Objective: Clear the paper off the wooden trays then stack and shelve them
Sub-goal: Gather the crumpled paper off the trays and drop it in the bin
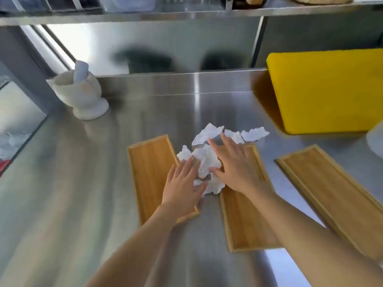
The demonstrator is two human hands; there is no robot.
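Three long wooden trays lie on the steel counter: a left tray (148,168), a middle tray (244,224) and a right tray (327,191). Crumpled white paper (205,160) is heaped between the left and middle trays, with more scraps (253,134) just beyond the middle tray's far end. My left hand (182,187) rests flat over the left tray's right edge, fingers spread and touching the paper. My right hand (234,162) lies flat over the far end of the middle tray, fingers spread against the paper heap. Neither hand grips anything.
A white stone mortar with pestle (80,92) stands at the back left. A yellow cutting board (329,90) leans at the back right. A steel shelf (145,15) runs overhead with containers on it. The counter's left edge (20,148) drops off.
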